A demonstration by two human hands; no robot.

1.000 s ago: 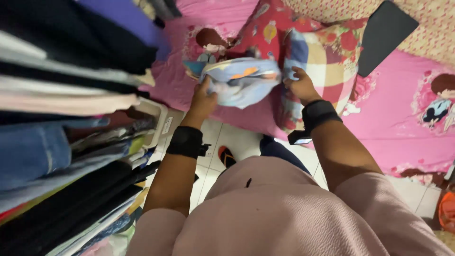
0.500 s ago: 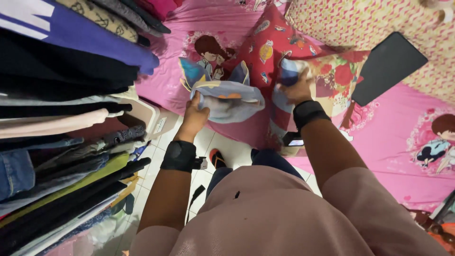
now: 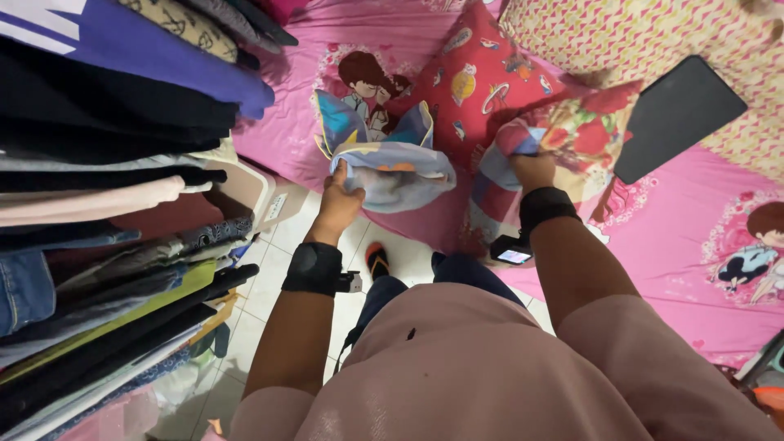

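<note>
Item one: your left hand [image 3: 341, 196], clenched on the near edge of a pale blue cloth [image 3: 392, 167] with orange and yellow markings. The cloth lies bunched on the pink bed sheet [image 3: 678, 237] at the edge of the bed, its two pointed blue flaps standing up behind your knuckles.

Item two: your right hand [image 3: 532, 170], gripping the corner of a striped cloth [image 3: 500, 175] in blue, pink and red, which hangs down over the bed's side.

Item three: black bands on both your wrists; a small device with a lit screen [image 3: 512, 251] hangs under the right one.

Item four: a red cushion [image 3: 478, 82] printed with small round and oval patches, just behind the pale blue cloth. Beside it, a floral cushion [image 3: 584, 135] in red and green.

Item five: a flat black rectangular pad [image 3: 678, 118], tilted, resting partly on a quilt of pink and yellow zigzags [image 3: 621, 33].

Item six: cartoon figure prints on the sheet, one at the top centre, one at the far right edge.

Item seven: folded garments [image 3: 106, 163] stacked on your left, in black, purple, cream, denim and lime.
</note>
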